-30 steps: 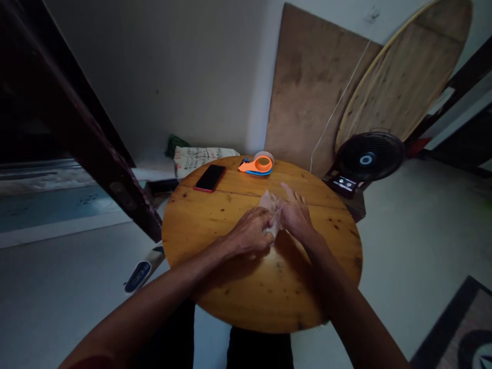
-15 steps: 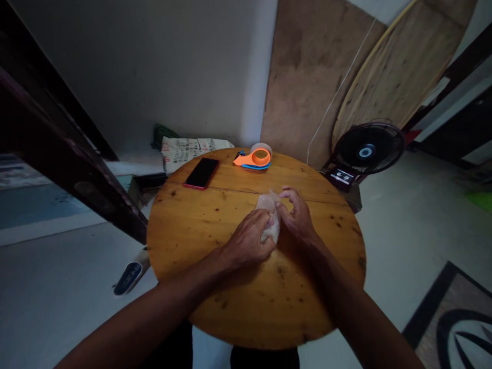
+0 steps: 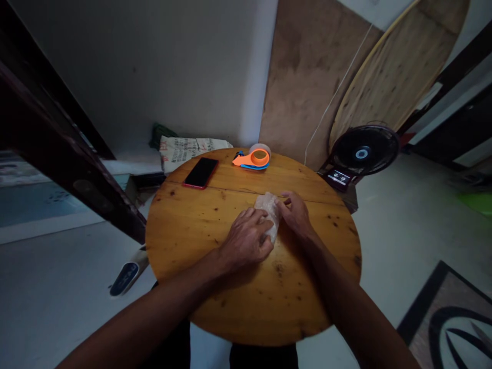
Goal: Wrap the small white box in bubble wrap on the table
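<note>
Head view: both hands work one pale crumpled plastic packet [image 3: 268, 204] at the middle of the round wooden tabletop [image 3: 184, 241].
The left hand [image 3: 246, 238] lies palm-down with its fingers loosely bent, pressing the packet. The right hand [image 3: 295, 214] pinches the packet's right edge with closed fingertips. Firm pinning under the palm probably serves best. At the far edge lie one red-cased black phone [image 3: 200, 172] and one orange-and-blue tape dispenser [image 3: 253, 158].
</note>
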Motion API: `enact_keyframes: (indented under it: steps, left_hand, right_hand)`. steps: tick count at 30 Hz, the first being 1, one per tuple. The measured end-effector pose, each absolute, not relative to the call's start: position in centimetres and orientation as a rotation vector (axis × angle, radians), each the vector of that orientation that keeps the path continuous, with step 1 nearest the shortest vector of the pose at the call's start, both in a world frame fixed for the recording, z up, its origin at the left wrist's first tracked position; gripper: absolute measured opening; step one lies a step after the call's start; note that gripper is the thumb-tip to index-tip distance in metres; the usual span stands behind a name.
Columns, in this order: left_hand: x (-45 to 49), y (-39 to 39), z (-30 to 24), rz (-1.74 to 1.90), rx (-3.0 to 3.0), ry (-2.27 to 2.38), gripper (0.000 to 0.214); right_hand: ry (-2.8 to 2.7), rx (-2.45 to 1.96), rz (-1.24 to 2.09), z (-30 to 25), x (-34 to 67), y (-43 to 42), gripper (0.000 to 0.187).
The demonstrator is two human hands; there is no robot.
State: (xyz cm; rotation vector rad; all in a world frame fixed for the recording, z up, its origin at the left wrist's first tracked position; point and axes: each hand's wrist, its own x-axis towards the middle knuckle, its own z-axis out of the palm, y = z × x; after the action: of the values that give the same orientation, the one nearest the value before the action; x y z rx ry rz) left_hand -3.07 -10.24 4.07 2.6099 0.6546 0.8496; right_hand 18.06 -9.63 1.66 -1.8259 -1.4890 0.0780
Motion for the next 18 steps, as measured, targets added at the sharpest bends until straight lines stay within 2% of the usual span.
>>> enact_keyframes:
  steps: [4,11,18]
  left_hand:
    - [-3.1,-10.4,3.9,0.885,2.603,0.656,0.028]
    - [-3.2,-10.8,4.2,0.881,2.681,0.709,0.026]
    - [-3.4,-11.0,4.4,0.839,2.731,0.767,0.025]
  right_hand:
    - [-1.366,-1.818,0.295,1.6,18.9,-9.4,0.036]
    - [-1.378,-1.808,0.672,3.1,18.4,-7.4,0.018]
    - [-1.213,-1.791,1.005,4.5,17.4,-6.2,0.019]
